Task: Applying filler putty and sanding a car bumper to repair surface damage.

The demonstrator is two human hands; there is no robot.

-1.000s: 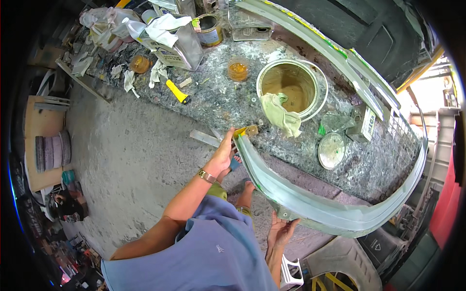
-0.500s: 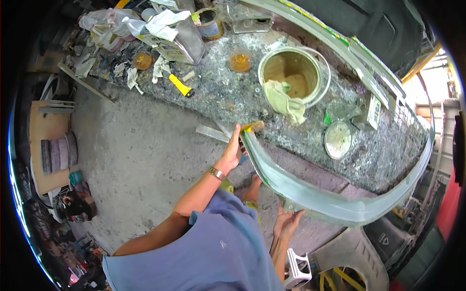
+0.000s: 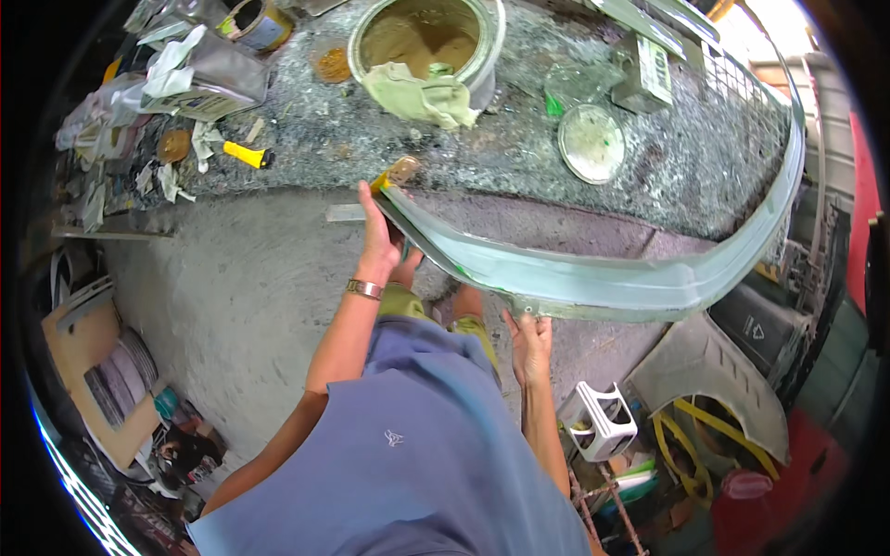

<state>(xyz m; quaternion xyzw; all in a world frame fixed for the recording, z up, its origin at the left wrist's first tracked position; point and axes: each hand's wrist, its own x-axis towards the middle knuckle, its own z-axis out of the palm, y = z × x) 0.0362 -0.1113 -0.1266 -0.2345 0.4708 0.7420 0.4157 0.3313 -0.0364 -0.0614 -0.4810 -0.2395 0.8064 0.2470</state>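
Observation:
A long, curved, pale grey-green car bumper strip (image 3: 593, 283) sweeps from my left hand (image 3: 377, 243) round to the far right. My left hand is closed round its left end, fingers partly hidden behind it. By the index fingertip is a small yellow piece with a brown, smeared end (image 3: 397, 173); whether I hold it or it sits on the strip, I cannot tell. My right hand (image 3: 531, 350) grips the strip's lower edge from below, at a small tab with a hole. A metal-band watch (image 3: 364, 289) is on my left wrist.
Beyond the strip stands a stained workbench (image 3: 315, 153) bearing a large open can (image 3: 489, 37) with a pale green cloth (image 3: 422, 95) over its rim, a round lid (image 3: 591, 144), a yellow-handled tool (image 3: 246, 154) and a metal tin (image 3: 218, 83). A white plastic stool (image 3: 603, 422) is near my right forearm.
The whole view has shifted, so bench, strip and hands appear higher and farther left. The strip now lies more level across the picture. Both hands keep their hold on it.

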